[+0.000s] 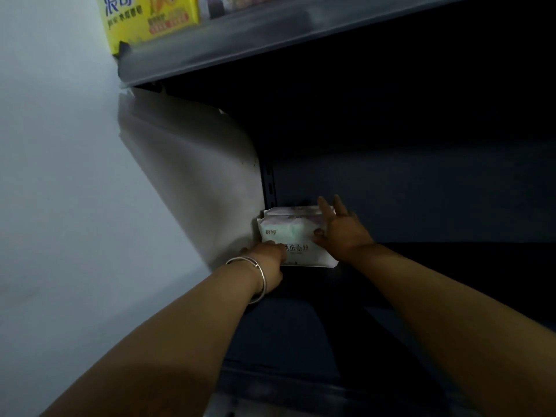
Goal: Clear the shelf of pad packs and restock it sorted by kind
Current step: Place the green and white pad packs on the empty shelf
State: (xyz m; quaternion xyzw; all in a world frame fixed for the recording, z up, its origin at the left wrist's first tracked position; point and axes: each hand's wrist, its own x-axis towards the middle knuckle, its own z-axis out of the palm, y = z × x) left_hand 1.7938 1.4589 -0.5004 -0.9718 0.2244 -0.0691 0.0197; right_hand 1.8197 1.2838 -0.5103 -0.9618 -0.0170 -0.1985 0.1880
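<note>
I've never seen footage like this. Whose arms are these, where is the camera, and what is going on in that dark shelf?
There is no machine here: a person wears a camera on the head, so the one picture looks forward and down along their own bare arms. The left hand, with a silver bracelet on its wrist, rests at the near left edge of a white pad pack. The right hand lies on the pack's right side, fingers straight, thumb on its front. The pack sits in the back left corner of a dark shelf, with what looks like another pack behind it. A yellow box stands on the shelf above.
</note>
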